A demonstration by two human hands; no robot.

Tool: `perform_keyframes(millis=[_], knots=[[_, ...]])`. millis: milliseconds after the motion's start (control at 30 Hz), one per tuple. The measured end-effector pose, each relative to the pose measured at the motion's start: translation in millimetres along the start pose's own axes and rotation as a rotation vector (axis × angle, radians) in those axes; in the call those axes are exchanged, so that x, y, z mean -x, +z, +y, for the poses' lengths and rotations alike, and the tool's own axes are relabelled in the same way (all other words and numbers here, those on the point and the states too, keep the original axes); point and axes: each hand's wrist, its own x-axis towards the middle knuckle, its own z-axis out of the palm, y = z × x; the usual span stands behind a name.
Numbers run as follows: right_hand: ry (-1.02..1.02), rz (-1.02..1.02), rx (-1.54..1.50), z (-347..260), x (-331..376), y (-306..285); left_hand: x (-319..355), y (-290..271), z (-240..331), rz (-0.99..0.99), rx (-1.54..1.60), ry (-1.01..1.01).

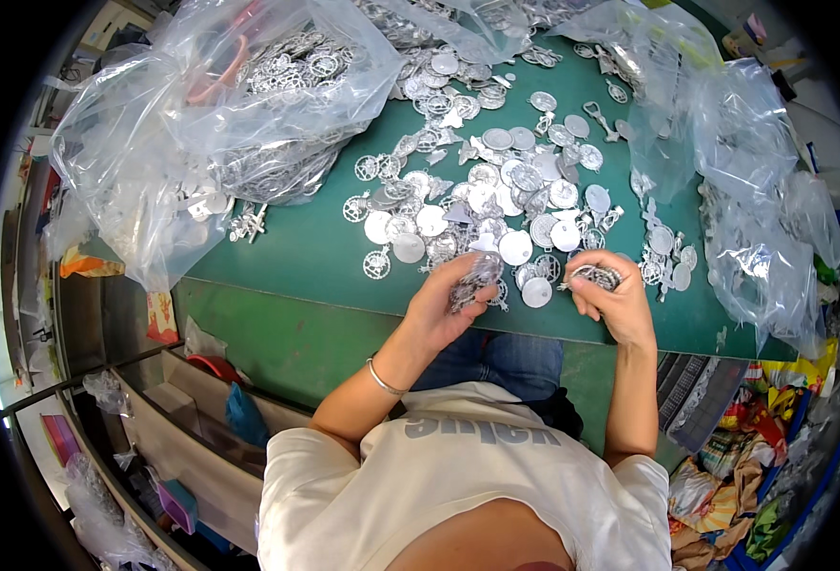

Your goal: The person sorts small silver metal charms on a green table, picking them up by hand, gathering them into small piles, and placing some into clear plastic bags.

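Silver-coloured round metal pendants [515,247] lie in a loose heap on the green tabletop, some solid discs, some with openwork patterns. At the table's near edge, my left hand [442,303] is closed around a stack of metal pendants [477,283], slightly blurred. To its right, my right hand [622,297] curls its fingers around a smaller bunch of openwork pendants [596,277]. Both hands are held just in front of the heap, apart from each other. How many pieces each hand holds cannot be made out.
A large clear plastic bag [201,124] full of metal pieces stands at the left; more clear bags [758,190] lie along the right. An open drawer [192,428] is below left. A grey crate [701,400] and crumpled colourful wrappers [724,485] are at lower right.
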Motion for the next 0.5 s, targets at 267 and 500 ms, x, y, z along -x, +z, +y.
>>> perform_keyframes(millis=[267,500], knots=[[-0.204,0.052,0.943,1.5,-4.2,11.7,9.2,10.6,-13.1,0.196,-0.989,0.366],[-0.192,-0.034,1.082,-6.8,-13.7,14.9,-6.5,24.1,-15.6,0.148,-1.955,0.712]])
